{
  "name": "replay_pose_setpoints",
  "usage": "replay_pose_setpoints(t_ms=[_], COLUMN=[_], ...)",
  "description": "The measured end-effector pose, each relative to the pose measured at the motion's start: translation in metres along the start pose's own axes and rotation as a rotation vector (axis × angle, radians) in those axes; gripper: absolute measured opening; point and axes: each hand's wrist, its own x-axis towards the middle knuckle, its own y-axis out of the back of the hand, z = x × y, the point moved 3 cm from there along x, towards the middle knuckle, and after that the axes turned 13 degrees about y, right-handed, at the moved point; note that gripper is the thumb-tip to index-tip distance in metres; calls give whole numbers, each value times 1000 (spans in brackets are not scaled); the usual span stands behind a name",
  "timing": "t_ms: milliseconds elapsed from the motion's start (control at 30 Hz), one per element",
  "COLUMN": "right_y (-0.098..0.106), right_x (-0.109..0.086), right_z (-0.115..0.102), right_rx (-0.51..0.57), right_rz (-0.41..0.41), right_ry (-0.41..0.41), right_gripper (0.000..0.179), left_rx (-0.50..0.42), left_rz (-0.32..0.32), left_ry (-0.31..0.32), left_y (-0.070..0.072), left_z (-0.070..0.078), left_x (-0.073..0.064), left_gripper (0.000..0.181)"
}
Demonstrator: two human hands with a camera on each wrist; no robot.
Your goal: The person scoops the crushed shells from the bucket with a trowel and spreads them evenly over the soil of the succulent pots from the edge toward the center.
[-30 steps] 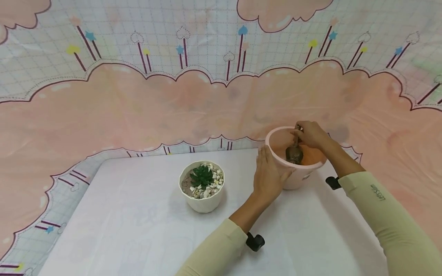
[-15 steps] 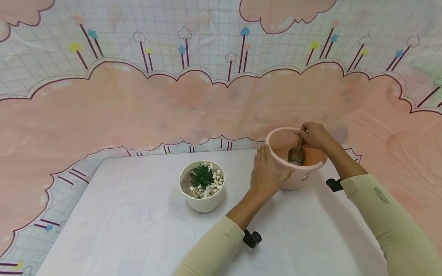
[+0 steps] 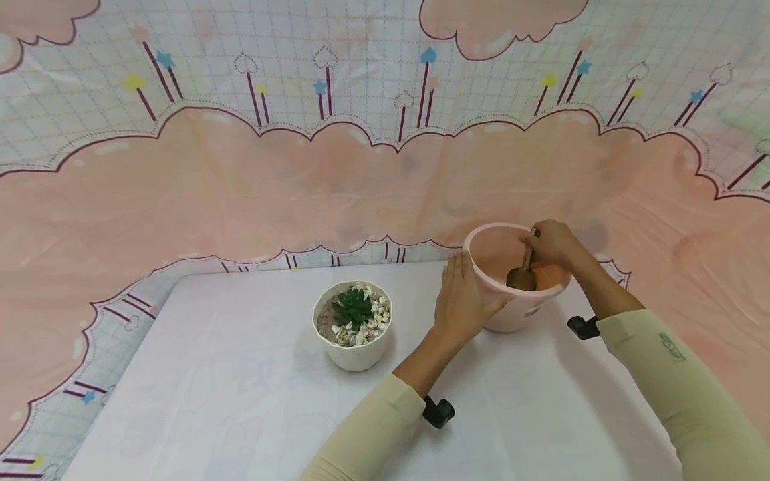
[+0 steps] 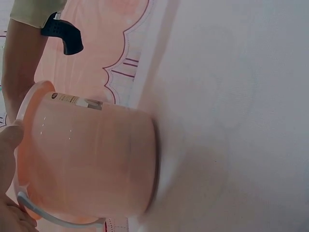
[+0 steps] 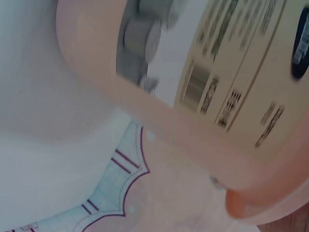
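Observation:
A pink bucket point(image 3: 508, 314) stands upright at the right of the table. My left hand point(image 3: 460, 300) rests against its near left side just below the rim, fingers straight and thumb spread to the right. My right hand point(image 3: 553, 242) reaches over the bucket's right rim and grips the handle of a small metal garden trowel point(image 3: 522, 277). The trowel's blade points down inside the bucket; its tip is hidden by the near wall. In the left wrist view, the thumb point(image 4: 10, 137) lies at the rim. The bucket's contents are not visible.
Left of the bucket stands a white pot point(image 3: 355, 357) with a green succulent point(image 3: 351, 306) and pale stones. The white table point(image 3: 228, 374) ends at a pink patterned backdrop point(image 3: 301, 194). A grey bail handle point(image 4: 58, 220) hangs on the bucket's side; a label point(image 5: 231, 87) fills the right wrist view.
My right hand has moved slightly right and down with the trowel, whose blade has shifted right and tilted within the bucket. My left hand stays against the bucket, its wrist shifted slightly left.

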Motion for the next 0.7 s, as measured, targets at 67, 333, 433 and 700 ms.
replay_pose_setpoints(t_ms=[67,333,433,700], right_y=[-1,-12,-20,-29], right_x=[-3,-8,-7,-8], right_z=[-1,-6,-8,-9], right_rx=[49,205,392,619], right_rz=[13,31,17,80], right_ry=[-35,-153,-215,-305], right_gripper=[34,34,32,32], left_rx=[-5,-23,-38,-56], left_rz=[-9,-40,-50,-38], left_ry=[8,35,38,35], left_y=[0,-3,-3,0], left_z=[1,1,1,1], left_x=[0,2,2,2], left_gripper=[118,118,119,119])
